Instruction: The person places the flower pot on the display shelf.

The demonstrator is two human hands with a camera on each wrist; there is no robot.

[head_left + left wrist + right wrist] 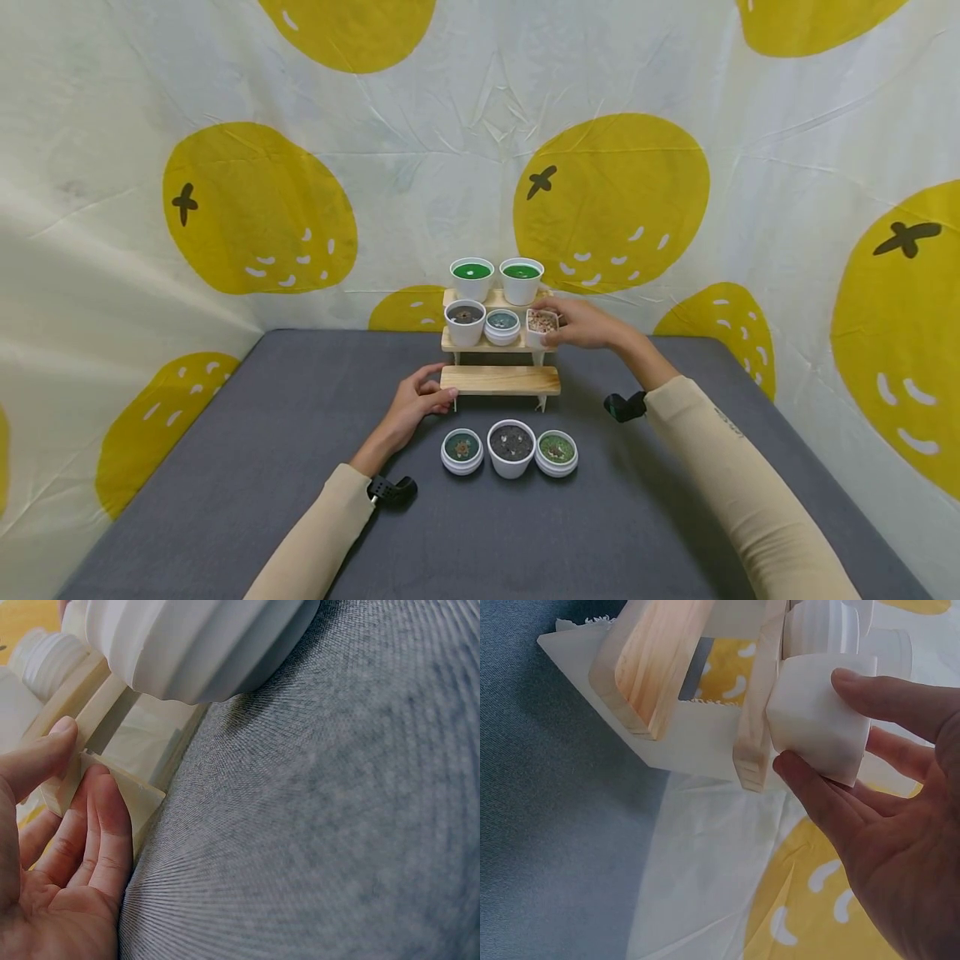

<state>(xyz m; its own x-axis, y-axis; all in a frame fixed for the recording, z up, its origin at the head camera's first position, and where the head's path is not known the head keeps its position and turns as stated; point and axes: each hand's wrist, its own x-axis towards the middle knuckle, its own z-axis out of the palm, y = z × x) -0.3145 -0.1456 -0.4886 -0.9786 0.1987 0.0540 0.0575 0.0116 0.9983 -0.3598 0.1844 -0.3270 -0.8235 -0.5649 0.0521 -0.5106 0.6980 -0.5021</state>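
A tiered wooden stand point(500, 380) has three steps on pale side supports. My left hand point(414, 398) grips the left end of its lowest step; in the left wrist view the thumb and fingers lie about the side support point(135, 791). At the middle step's right end, my right hand point(581, 323) holds a squarish white pot point(817, 712) topped with beige pebbles, thumb on one side and fingers on the other. Beside it on that step are a low round pot point(502, 336) with blue-grey filling and a taller white pot point(465, 333) with dark filling.
Two white cups with green tops, a left one point(472, 287) and a right one point(521, 288), stand on the top step. Before the stand sit a teal-filled pot point(462, 467), a dark-filled pot point(510, 469) and a green-filled pot point(557, 469). A patterned curtain point(435, 192) hangs behind the grey table point(315, 375).
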